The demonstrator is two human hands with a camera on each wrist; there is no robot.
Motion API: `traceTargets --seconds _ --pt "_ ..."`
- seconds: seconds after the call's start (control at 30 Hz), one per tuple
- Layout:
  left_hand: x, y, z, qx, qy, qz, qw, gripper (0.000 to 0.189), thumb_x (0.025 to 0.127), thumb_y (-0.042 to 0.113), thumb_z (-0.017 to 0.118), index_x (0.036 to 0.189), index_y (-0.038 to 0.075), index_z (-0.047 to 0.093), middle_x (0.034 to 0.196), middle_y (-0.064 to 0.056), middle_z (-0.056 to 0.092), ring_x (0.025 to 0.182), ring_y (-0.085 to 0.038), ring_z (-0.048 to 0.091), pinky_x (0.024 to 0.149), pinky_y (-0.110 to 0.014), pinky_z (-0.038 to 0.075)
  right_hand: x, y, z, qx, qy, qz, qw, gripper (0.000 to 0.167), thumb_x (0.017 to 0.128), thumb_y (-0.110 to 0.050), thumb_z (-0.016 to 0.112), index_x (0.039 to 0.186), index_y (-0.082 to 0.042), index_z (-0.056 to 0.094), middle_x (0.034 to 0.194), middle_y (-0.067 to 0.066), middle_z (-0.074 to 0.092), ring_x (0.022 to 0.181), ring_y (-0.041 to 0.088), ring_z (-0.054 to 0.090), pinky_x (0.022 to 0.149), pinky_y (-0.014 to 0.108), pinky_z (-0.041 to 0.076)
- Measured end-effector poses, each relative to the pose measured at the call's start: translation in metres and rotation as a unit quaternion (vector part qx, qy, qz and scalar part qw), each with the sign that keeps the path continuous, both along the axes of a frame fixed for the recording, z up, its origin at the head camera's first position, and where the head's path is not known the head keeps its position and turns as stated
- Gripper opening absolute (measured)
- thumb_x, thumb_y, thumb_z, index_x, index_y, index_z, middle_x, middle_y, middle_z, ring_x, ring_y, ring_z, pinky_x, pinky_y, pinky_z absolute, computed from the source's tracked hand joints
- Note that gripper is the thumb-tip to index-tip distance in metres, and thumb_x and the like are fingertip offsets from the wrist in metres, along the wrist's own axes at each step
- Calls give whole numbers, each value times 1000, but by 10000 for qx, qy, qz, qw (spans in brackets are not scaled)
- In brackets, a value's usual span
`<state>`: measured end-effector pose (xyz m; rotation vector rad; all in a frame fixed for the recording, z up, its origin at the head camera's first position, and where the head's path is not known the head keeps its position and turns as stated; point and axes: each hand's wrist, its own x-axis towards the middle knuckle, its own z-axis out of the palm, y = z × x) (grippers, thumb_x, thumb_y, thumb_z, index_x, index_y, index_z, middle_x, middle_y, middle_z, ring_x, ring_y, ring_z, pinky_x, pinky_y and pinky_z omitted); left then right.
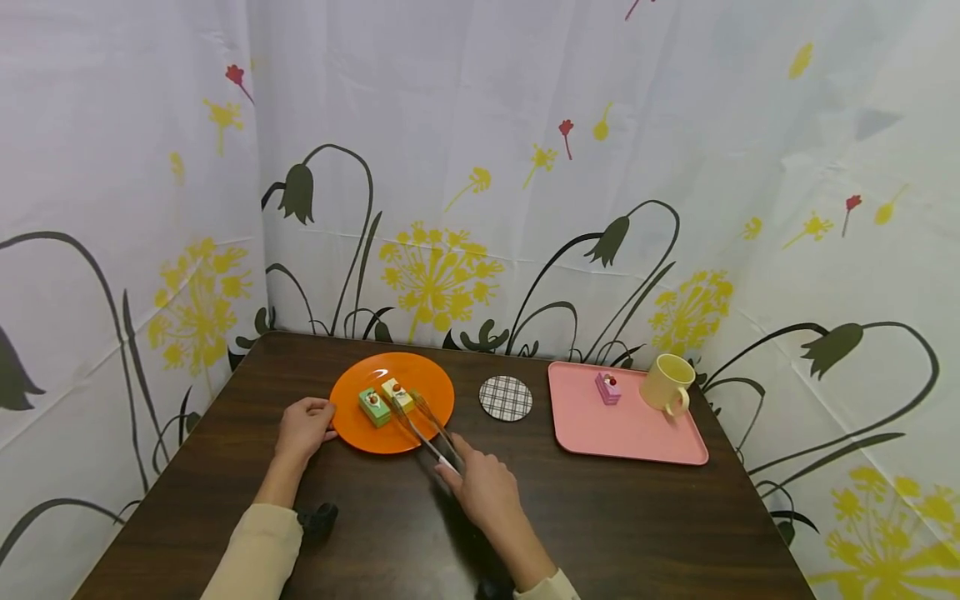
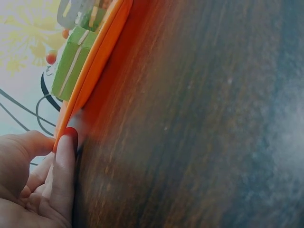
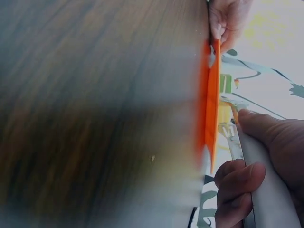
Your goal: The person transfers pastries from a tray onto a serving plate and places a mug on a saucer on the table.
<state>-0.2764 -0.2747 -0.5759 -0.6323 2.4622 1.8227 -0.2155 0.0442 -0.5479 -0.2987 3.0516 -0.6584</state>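
Cream sleeves (image 1: 258, 550) of one person reach over the near part of the table (image 1: 375, 542). Left to right from there:

Left hand (image 1: 302, 429): pinches the left rim of the orange plate (image 1: 437, 383), thumb above, finger beneath. Plate sits near the table's far left corner. On it, side by side: green cake (image 1: 378, 416), then yellow cake (image 1: 393, 387), each topped with red fruit.

Tongs (image 3: 270, 185): tips at either side of yellow cake; contact cannot be told. Right hand (image 1: 487, 487) grips the tongs, fingers curled round the handle.

Checked coaster (image 1: 506, 398): right of plate, toward the far edge.

Pink tray (image 1: 622, 435): at table's far right corner. Purple cake (image 1: 609, 390) near its far edge; yellow mug (image 1: 662, 382) upright at its far right corner.
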Motion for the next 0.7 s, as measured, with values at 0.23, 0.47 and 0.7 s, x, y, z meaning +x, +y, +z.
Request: traceTargets --seconds 0.23,0.47,0.7 --pt "-1 1 -3 -5 30 -66 10000 49 112 27 53 146 -8 53 138 -30 63 89 -9 69 73 -18 64 7 18 5 -412 6 -78 9991 61 99 -54 73 154 -30 60 118 14 81 93 40 77 65 57 59" --pt "-1 1 -1 -31 34 -73 10000 51 113 29 52 147 -8 52 140 -31 61 92 -11 69 74 -18 64 11 49 10 -976 31 -361 9946 61 98 -54 75 153 -33 61 113 15 80 83 31 73 60 50 53" --pt "0 2 -1 -78 -3 -18 10000 51 113 30 52 148 -8 52 142 -32 60 93 -12 71 73 -18 64 12 87 15 -1245 -7 -952 9876 65 98 -62 71 156 -37 58 124 15 78 80 24 67 64 45 52"
